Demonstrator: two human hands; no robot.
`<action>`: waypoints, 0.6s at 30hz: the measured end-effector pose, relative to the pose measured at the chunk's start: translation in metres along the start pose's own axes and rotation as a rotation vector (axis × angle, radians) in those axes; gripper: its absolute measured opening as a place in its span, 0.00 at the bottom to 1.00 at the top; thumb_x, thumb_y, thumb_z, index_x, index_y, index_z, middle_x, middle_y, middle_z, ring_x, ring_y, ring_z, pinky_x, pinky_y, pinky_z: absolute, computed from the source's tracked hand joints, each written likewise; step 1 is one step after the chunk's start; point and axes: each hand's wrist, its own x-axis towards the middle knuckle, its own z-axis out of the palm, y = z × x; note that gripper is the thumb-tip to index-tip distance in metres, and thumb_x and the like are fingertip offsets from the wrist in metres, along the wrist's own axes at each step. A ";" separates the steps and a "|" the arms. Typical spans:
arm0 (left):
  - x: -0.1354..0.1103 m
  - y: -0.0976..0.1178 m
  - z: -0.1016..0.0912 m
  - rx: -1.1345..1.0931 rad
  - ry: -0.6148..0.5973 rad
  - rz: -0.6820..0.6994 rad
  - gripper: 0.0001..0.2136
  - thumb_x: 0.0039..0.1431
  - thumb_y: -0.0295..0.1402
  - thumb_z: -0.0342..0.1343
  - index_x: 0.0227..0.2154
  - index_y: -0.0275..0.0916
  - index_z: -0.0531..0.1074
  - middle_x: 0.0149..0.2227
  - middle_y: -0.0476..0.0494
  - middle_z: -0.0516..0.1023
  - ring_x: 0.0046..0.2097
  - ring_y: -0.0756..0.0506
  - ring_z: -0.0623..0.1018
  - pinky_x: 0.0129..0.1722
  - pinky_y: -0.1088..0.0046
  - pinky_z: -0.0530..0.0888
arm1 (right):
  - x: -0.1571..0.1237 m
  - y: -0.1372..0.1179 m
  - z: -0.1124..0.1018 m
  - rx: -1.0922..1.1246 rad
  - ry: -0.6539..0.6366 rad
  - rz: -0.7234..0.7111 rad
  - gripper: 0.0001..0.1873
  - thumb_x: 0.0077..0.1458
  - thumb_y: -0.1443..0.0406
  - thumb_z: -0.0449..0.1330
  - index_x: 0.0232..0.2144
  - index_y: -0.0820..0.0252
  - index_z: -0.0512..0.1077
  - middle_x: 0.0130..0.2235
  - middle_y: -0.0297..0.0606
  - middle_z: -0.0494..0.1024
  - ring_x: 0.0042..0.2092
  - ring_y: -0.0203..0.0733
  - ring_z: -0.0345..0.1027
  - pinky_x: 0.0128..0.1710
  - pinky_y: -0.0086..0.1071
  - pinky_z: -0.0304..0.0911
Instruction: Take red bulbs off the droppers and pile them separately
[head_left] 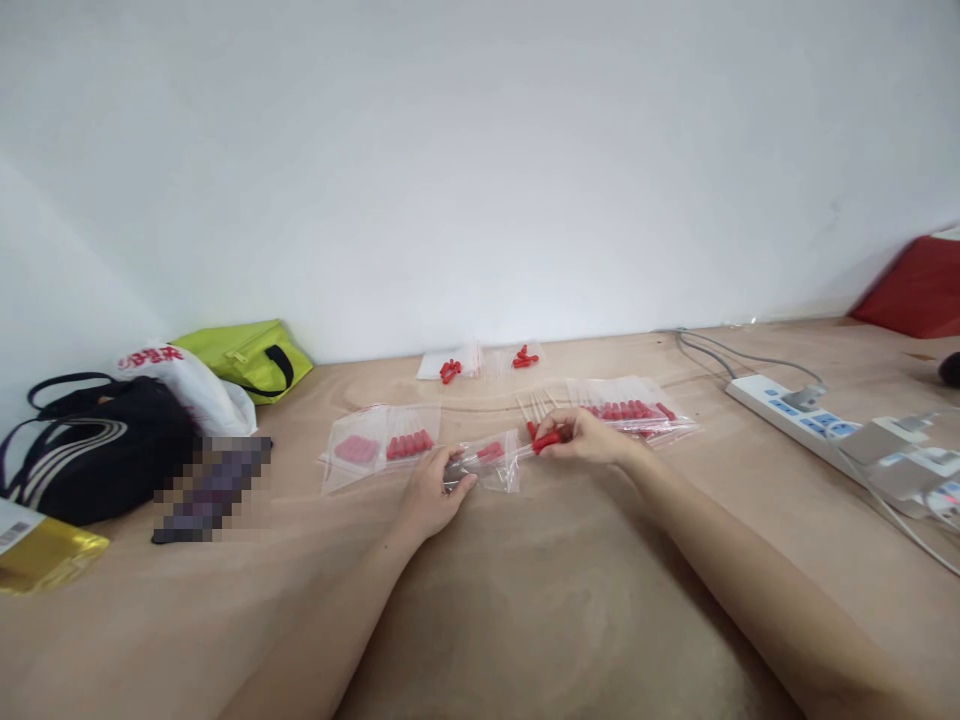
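Observation:
A small clear zip bag (506, 470) with a few red pieces (490, 450) inside lies between my hands. My left hand (431, 495) grips its left end, the thumb and fingers curled around the plastic. My right hand (583, 438) pinches a red cylindrical piece (547, 442) by the bag's right edge. Several thin pale sticks (534, 402) lie just behind my right fingers, partly hidden. On the left, a zip bag (426, 415) bears a row of red cylinders (410, 443). To the right, another bag (611, 390) has more red cylinders (628, 410) on or in it.
Two small heaps of red pieces (450, 371) lie on bags near the wall. A black bag (97, 440), a white plastic bag (187, 385) and a lime-green pouch (240, 355) stand at left. A power strip (787, 405) with cables and a red object (919, 290) are at right.

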 end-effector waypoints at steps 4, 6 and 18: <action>0.000 -0.002 0.002 0.081 0.091 -0.024 0.12 0.50 0.34 0.54 0.38 0.39 0.66 0.40 0.42 0.72 0.43 0.42 0.70 0.43 0.61 0.68 | -0.008 -0.004 -0.040 0.005 0.211 0.096 0.12 0.38 0.62 0.63 0.27 0.62 0.69 0.25 0.34 0.74 0.27 0.34 0.66 0.27 0.28 0.61; 0.000 -0.001 0.003 0.135 0.122 -0.030 0.12 0.50 0.34 0.53 0.38 0.38 0.67 0.40 0.41 0.72 0.43 0.41 0.70 0.44 0.59 0.68 | -0.008 -0.002 -0.049 -0.005 0.393 0.057 0.12 0.39 0.60 0.63 0.27 0.61 0.69 0.27 0.36 0.74 0.27 0.35 0.66 0.27 0.28 0.61; 0.000 -0.001 0.005 0.126 0.014 0.177 0.14 0.55 0.33 0.48 0.45 0.42 0.68 0.48 0.43 0.70 0.51 0.43 0.68 0.51 0.58 0.65 | 0.001 0.043 -0.003 -0.815 0.625 -0.355 0.10 0.53 0.64 0.51 0.35 0.57 0.72 0.35 0.41 0.68 0.36 0.40 0.65 0.35 0.34 0.64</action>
